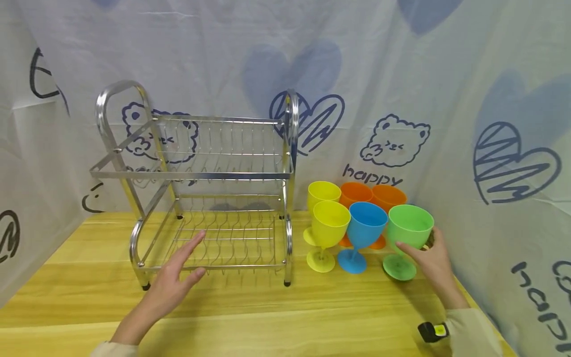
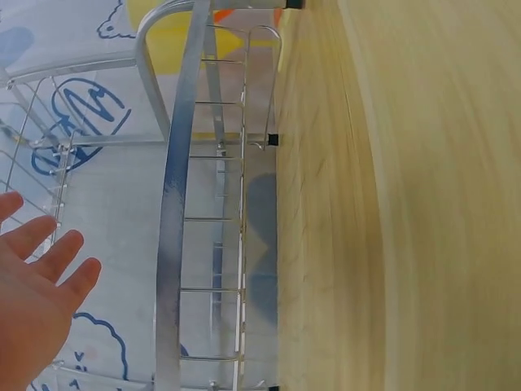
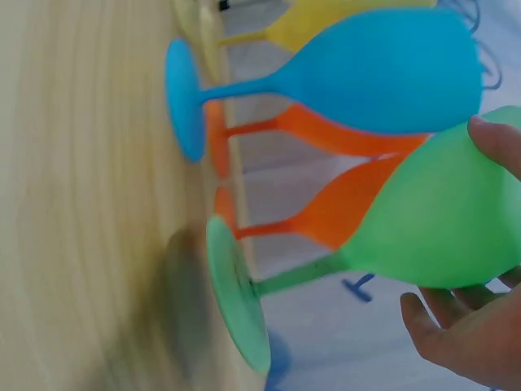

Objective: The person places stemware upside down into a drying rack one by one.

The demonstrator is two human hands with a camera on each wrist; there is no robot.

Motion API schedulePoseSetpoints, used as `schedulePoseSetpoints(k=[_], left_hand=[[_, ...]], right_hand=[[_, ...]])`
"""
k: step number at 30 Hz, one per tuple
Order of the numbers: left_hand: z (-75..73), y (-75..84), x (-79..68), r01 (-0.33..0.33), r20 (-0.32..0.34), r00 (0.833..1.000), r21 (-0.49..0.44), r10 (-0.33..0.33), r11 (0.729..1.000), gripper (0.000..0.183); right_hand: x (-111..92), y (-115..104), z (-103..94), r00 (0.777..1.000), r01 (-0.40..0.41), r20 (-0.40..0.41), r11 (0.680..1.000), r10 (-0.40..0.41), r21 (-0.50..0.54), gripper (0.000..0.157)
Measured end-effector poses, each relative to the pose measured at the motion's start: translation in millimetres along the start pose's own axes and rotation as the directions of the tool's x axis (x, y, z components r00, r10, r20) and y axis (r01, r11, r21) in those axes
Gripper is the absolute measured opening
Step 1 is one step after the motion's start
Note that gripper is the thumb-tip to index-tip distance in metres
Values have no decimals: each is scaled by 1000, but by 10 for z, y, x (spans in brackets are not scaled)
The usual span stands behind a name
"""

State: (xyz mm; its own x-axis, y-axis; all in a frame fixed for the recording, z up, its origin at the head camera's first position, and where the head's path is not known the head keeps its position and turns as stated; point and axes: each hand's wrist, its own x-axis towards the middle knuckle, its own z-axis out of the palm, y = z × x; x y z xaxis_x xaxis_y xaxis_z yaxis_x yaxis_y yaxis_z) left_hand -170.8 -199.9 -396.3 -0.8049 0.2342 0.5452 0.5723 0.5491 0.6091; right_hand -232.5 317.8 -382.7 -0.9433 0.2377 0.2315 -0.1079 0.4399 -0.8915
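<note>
The right grip clasped the green goblet by its bowl, thumb and fingers on opposite sides, stem and foot below; goblet was tilted, well right of the metal rack. The left grip, released, fingers extended, hung before the rack.

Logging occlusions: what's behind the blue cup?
Two orange cups stand behind the blue cup. In the head view, upper bowls and base edges show; its bowl hides parts between.
</note>
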Motion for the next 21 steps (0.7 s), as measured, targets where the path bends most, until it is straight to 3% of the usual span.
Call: schedulePoseSetpoints(k=[8, 12, 21], left_hand=[[-19, 63, 18, 156, 9, 988, -66, -156, 986, 72], [-22, 107, 62, 167, 0, 986, -89, -168, 982, 73], [14, 209, 171, 123, -2, 992, -137, -125, 983, 76]], right_hand=[[-149, -267, -2, 997, 63, -38, 998, -64, -20, 93], [-240, -420, 47, 991, 129, -40, 990, -131, -48, 91], [-397, -613, 210, 963, 268, 24, 961, -267, -67, 91]])
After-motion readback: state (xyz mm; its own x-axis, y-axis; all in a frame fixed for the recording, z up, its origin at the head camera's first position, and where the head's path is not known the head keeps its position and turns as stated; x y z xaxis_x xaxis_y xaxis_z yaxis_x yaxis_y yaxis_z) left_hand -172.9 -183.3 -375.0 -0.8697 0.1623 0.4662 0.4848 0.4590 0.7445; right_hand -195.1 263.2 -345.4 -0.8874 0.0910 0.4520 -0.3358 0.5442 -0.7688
